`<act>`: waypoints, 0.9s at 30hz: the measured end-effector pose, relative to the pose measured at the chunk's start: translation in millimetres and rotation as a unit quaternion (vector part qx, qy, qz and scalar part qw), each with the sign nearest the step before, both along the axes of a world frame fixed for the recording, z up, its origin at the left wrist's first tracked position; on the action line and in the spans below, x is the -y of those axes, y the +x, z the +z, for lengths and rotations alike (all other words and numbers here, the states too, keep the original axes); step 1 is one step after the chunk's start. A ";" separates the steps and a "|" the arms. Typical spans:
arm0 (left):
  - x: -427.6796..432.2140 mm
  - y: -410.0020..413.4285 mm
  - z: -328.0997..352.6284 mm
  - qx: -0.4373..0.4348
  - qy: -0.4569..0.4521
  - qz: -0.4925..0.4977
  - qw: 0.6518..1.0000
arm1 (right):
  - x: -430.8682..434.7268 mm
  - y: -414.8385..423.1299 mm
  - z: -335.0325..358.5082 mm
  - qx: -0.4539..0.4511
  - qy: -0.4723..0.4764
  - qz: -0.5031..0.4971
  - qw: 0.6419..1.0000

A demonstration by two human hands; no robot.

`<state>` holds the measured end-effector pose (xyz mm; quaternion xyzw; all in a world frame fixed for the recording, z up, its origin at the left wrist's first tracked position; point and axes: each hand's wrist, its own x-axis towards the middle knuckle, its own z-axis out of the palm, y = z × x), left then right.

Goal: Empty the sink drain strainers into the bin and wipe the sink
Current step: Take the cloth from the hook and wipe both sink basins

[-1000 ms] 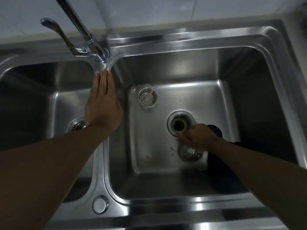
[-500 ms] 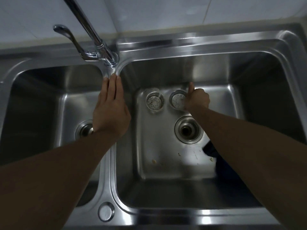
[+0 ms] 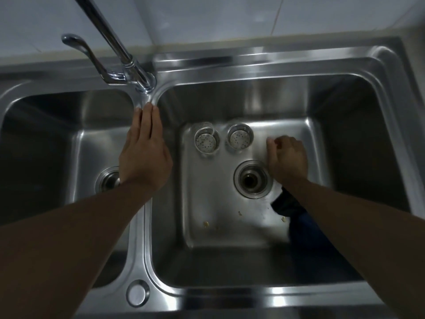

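Observation:
Two round metal drain strainers stand side by side at the back of the right basin floor: the left strainer [image 3: 205, 141] and the right strainer [image 3: 239, 137]. The right basin's drain [image 3: 251, 179] is uncovered. My right hand [image 3: 287, 158] hovers just right of the drain, fingers loosely curled, holding nothing. My left hand [image 3: 145, 148] lies flat on the divider of the steel double sink [image 3: 271, 63], fingers together pointing at the tap base. A dark blue cloth [image 3: 299, 222] lies in the basin under my right forearm.
The chrome tap [image 3: 128, 58] with its lever rises at the back between the basins. The left basin's drain [image 3: 108, 180] is partly hidden by my left wrist. Small food crumbs [image 3: 205, 224] lie on the right basin floor. White tiles line the wall behind.
My right hand carried a strainer from the front of the basin, set it beside the other strainer at the back, let go and drew back to the right. My left hand stayed put.

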<state>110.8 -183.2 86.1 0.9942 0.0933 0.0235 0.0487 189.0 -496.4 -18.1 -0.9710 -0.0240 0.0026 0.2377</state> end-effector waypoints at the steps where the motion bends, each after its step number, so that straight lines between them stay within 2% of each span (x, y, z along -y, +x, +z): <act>1: 0.0 0.0 -0.1 0.000 0.000 -0.001 1.000 | 24.0 -12.9 -0.8 0.017 -0.034 0.064 0.997; 2: 0.2 0.1 0.1 0.001 -0.002 -0.001 1.000 | 48.9 -25.6 -2.6 0.008 -0.076 0.125 0.989; 5: 0.4 0.1 0.8 -0.003 -0.004 -0.001 1.000 | 114.5 -58.5 -8.8 -0.110 -0.174 0.242 0.948; 8: -0.6 0.3 0.7 -0.006 -0.005 -0.004 1.000 | 135.4 -75.8 -13.0 -0.130 -0.138 0.297 0.936; 15: -1.2 0.6 -1.1 -0.003 0.002 -0.006 1.000 | 99.9 -89.7 -16.3 -0.039 -0.116 0.258 0.958; 19: -1.4 0.5 -1.6 -0.006 0.002 -0.004 1.000 | 67.8 -104.0 -17.7 -0.092 -0.040 0.272 0.957; 24: -1.2 0.7 -2.2 -0.004 0.006 -0.002 1.000 | 7.1 -115.5 -22.8 -0.129 -0.024 0.311 0.941; 27: -0.4 0.1 -1.6 -0.007 0.004 0.000 1.000 | -42.1 -128.7 -26.0 -0.128 0.021 0.303 0.944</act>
